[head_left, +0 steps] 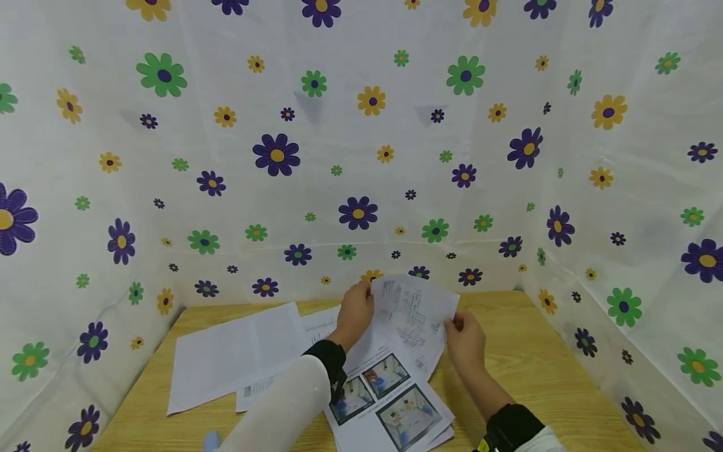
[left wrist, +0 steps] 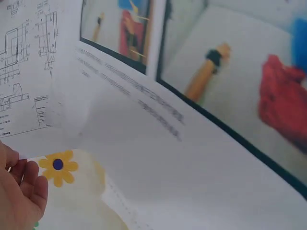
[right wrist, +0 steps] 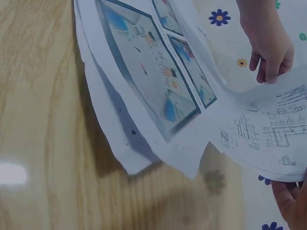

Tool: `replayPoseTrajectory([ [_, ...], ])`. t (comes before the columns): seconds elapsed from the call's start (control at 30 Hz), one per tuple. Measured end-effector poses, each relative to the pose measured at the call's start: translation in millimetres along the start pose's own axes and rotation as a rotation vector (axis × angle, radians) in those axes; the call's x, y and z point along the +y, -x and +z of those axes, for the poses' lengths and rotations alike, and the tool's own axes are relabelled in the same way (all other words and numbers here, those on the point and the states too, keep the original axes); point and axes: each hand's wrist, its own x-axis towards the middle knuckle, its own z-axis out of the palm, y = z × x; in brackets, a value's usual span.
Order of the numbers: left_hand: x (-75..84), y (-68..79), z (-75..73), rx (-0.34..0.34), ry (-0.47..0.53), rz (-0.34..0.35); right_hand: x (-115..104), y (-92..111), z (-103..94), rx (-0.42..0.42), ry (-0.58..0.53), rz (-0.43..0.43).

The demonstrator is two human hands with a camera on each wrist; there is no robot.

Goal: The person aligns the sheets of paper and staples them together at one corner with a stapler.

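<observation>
A sheet of paper with line drawings (head_left: 415, 314) is raised off the table between both hands. My left hand (head_left: 356, 314) pinches its upper left corner, fingers curled at the edge. At the opposite side my right hand (head_left: 467, 342) grips the sheet's right edge between thumb and fingers. Just below lies a sheet printed with photos (head_left: 390, 402), on top of other papers. In the left wrist view the photo sheet (left wrist: 120, 115) fills most of the picture beside the drawing. The right wrist view shows the drawing sheet (right wrist: 268, 129) bowed between the two hands.
To the left on the wooden table (head_left: 525, 364) lies a blank white sheet (head_left: 237, 351), overlapping a printed page (head_left: 257, 392). A small blue object (head_left: 211, 441) sits at the near edge. A flower-patterned curtain (head_left: 361, 157) encloses the table at the back and sides.
</observation>
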Motion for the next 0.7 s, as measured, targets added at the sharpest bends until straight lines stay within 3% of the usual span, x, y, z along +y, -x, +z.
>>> replayPoseTrajectory([
  [0.17,15.6,3.2,-7.8,-0.015,0.089,0.025,-4.9,-8.2,-9.4,0.025,-0.016,-0.038],
  [0.5,36.4,0.3,-21.7,0.063,0.171,0.106,-22.0,-20.2,-32.8,0.112,-0.154,-0.122],
  [0.7,58.5,4.9,-38.6,0.089,0.230,0.139,-35.9,-24.0,-44.8,0.182,-0.188,-0.180],
])
